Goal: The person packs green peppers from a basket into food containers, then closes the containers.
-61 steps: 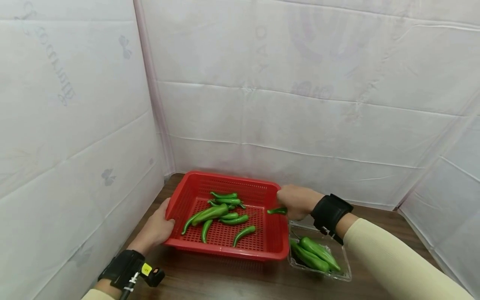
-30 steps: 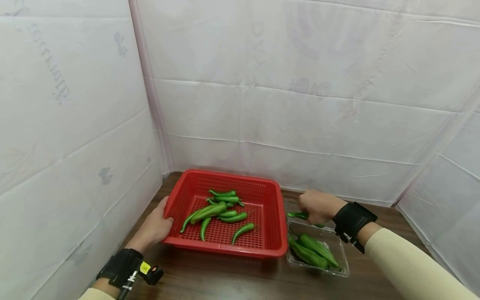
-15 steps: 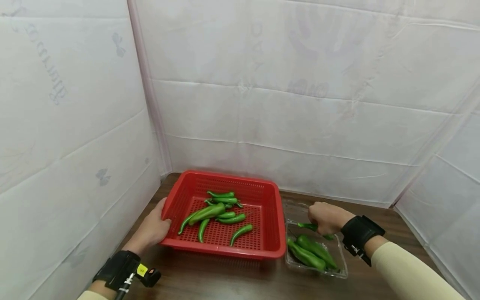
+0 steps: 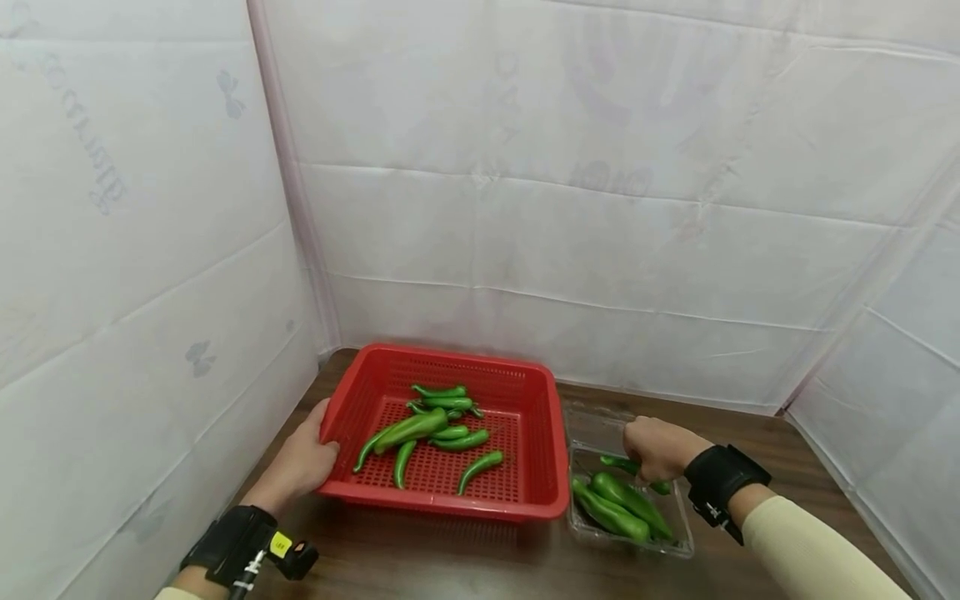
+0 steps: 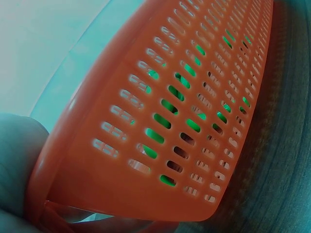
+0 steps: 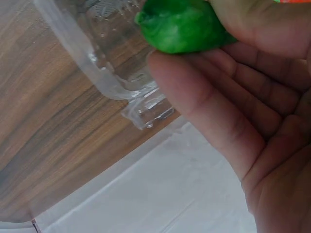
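My left hand (image 4: 303, 454) grips the left rim of a red perforated plastic basket (image 4: 442, 500), whose slotted side (image 5: 160, 121) fills much of the left wrist view. Several green chili peppers (image 4: 411, 430) lie on the basket's bottom. To its right, a clear plastic container (image 4: 681, 523) stands with its lid folded back, holding large green peppers (image 4: 611, 510). Over the back of this container, my right hand (image 4: 660, 448) pinches a green chili pepper (image 4: 619, 463) between thumb and fingers. In the right wrist view this chili pepper (image 6: 180, 26) shows one blunt end.
A dark wooden table (image 4: 420, 558) carries both containers. White fabric walls (image 4: 562, 250) rise behind and on both sides, close to the basket's back edge. The container stands right against the basket's right side.
My right hand has moved from the basket's right rim, rightward and then down over the clear container, carrying the chili pepper. The left hand keeps holding the basket.
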`<move>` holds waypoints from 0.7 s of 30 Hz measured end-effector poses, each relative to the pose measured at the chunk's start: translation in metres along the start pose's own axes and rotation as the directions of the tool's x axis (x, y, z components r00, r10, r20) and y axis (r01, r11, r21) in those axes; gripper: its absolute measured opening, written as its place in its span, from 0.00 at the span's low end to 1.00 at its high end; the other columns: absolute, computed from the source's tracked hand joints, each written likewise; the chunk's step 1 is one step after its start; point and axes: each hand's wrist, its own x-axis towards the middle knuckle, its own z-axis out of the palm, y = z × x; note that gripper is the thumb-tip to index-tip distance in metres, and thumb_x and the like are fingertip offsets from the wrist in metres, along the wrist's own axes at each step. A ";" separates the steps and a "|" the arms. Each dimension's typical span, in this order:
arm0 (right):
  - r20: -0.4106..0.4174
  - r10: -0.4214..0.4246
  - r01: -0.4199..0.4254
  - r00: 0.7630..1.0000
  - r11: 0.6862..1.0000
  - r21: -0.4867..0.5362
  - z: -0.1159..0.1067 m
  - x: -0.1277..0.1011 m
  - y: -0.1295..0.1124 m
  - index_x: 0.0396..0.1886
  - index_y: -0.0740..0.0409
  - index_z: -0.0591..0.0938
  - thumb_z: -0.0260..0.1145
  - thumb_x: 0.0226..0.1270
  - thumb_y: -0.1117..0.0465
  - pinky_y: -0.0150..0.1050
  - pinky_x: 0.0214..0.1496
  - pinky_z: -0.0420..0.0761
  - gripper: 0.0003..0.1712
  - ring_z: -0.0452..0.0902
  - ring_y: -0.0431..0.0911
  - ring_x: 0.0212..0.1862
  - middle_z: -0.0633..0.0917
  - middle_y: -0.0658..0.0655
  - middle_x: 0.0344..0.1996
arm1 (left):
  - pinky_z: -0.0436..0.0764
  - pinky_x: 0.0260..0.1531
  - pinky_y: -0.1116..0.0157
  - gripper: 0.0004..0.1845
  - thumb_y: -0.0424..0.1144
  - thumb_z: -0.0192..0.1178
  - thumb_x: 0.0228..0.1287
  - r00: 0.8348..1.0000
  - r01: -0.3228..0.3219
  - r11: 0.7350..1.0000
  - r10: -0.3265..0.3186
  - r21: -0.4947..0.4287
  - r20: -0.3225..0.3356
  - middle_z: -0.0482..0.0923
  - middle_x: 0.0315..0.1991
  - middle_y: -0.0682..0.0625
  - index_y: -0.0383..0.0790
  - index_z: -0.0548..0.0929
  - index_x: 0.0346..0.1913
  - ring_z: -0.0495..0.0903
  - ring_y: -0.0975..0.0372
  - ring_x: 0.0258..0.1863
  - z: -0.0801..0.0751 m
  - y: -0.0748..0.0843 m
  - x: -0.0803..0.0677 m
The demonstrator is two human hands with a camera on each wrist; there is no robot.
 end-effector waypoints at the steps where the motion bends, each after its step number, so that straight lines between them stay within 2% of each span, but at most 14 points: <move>1: 0.000 0.002 -0.002 1.000 1.000 0.008 0.001 0.000 0.001 0.16 0.41 0.51 0.83 0.52 0.64 0.33 0.26 0.53 0.43 0.37 0.38 0.23 0.43 0.41 0.18 | 0.85 0.48 0.50 0.39 0.29 0.48 0.74 1.000 -0.002 1.000 0.002 0.002 -0.001 0.73 0.66 0.30 0.39 0.47 0.83 0.80 0.46 0.54 0.000 0.000 0.000; 5: 0.016 0.014 -0.015 1.000 0.999 0.038 0.004 0.000 0.002 0.13 0.41 0.53 0.84 0.51 0.62 0.32 0.25 0.54 0.43 0.38 0.37 0.21 0.44 0.40 0.16 | 0.83 0.51 0.47 0.39 0.30 0.47 0.75 1.000 -0.002 1.000 0.002 0.027 -0.003 0.71 0.68 0.28 0.36 0.45 0.83 0.80 0.44 0.56 -0.002 0.001 -0.001; 9: 0.043 0.061 -0.063 0.997 0.997 0.044 0.007 0.000 0.002 0.10 0.41 0.56 0.84 0.51 0.61 0.32 0.25 0.55 0.41 0.40 0.37 0.20 0.46 0.40 0.13 | 0.80 0.53 0.45 0.39 0.30 0.45 0.75 1.000 -0.014 0.999 0.015 0.051 -0.006 0.69 0.69 0.27 0.33 0.42 0.83 0.78 0.42 0.59 -0.001 0.001 -0.001; 15: 0.056 0.118 -0.121 0.991 0.991 0.052 0.013 -0.002 0.002 0.09 0.41 0.59 0.83 0.53 0.61 0.32 0.24 0.56 0.38 0.44 0.37 0.17 0.49 0.39 0.11 | 0.81 0.53 0.46 0.39 0.30 0.45 0.75 1.000 -0.023 0.999 0.023 0.039 -0.007 0.69 0.69 0.27 0.34 0.43 0.83 0.78 0.42 0.58 -0.001 0.001 -0.002; 21: 0.010 0.096 -0.096 0.995 0.995 0.008 0.016 -0.005 0.003 0.10 0.42 0.63 0.83 0.52 0.61 0.32 0.25 0.58 0.34 0.46 0.36 0.17 0.50 0.40 0.12 | 0.81 0.52 0.47 0.39 0.30 0.45 0.75 1.000 -0.027 0.999 0.027 0.042 -0.005 0.69 0.69 0.27 0.34 0.43 0.83 0.79 0.43 0.58 -0.002 0.001 -0.002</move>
